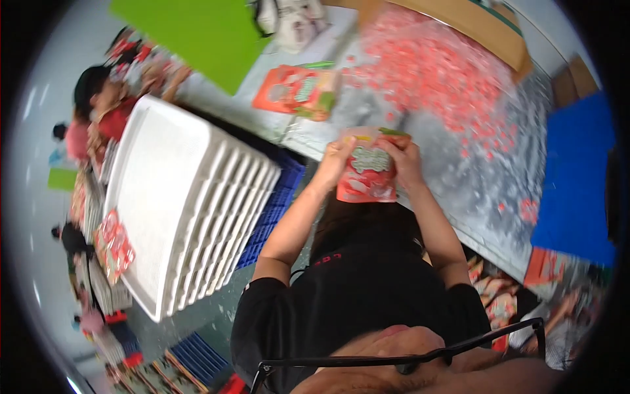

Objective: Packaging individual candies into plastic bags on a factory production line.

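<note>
A red and pink pouch (367,182) with green and white print hangs upright in front of my body at the table's near edge. My left hand (337,160) pinches its upper left edge, fingers closed. On the opposite side my right hand (405,159) grips the upper right corner, thumb toward the top. Whether the pouch's mouth is parted is too blurred to tell. Beyond it on the table lie several similar flat pouches (294,90), overlapping each other. A large spread of small pink-red pieces (433,72), apparently in clear wrappers, covers the table to the far right.
White stacked trays (164,190) stand close to my left, with a red packet (115,246) on top and a blue crate (272,217) beside them. A green board (197,33), a cardboard box (472,23) and a blue panel (574,177) border the table. Other people work at the left and lower right.
</note>
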Demonstrator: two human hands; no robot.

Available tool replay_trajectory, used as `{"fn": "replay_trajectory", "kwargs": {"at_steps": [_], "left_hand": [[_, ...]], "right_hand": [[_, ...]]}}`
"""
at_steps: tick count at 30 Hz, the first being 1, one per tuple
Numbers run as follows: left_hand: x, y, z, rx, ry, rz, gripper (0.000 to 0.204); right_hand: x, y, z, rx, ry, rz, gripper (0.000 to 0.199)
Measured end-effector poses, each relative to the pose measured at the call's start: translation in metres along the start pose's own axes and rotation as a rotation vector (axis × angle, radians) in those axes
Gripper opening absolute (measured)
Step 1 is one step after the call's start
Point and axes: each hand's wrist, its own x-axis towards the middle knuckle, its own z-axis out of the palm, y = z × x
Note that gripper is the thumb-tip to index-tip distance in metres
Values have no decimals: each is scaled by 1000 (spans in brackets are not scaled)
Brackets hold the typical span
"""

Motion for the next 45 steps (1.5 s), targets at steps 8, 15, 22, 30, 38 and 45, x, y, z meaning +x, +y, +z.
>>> {"fn": "replay_trajectory", "kwargs": {"at_steps": [8, 15, 22, 30, 38, 45], "left_hand": [[-59, 55, -20, -47, 12, 237, 34], [-215, 210, -135, 584, 1226, 667, 49], [-422, 274, -322, 761, 2232, 1004, 40], [-405, 256, -328, 1606, 2501, -308, 74], [-170, 246, -160, 1788, 1129, 1085, 34], [103, 49, -70, 1461, 674, 723, 36]], "right_hand": [[0, -23, 55, 263, -256, 15, 23], [23, -45, 72, 235, -520, 58, 44], [40, -16, -13, 81, -359, 273, 43], [19, 17, -67, 51, -149, 382, 33], [5, 19, -71, 21, -45, 356, 26], [-25, 10, -67, 6, -87, 355, 26]]}}
